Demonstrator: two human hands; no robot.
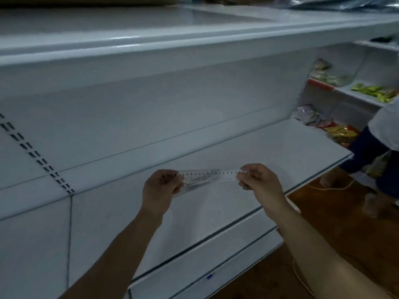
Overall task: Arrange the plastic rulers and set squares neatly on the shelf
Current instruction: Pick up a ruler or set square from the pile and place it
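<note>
A clear plastic ruler [210,176] with black numbers is held level above the white shelf [269,152]. My left hand [160,187] grips its left end with curled fingers. My right hand [259,180] pinches its right end. More clear plastic shows slanting below the ruler near my left hand; how many pieces are in the bundle cannot be told. The shelf board under my hands is bare.
Another white shelf [151,52] juts out overhead. To the right, further shelves carry snack packets [339,132] and yellow-green packs [373,92]. A person [380,143] stands at the right on the wooden floor [323,223]. A thin cord lies on the floor.
</note>
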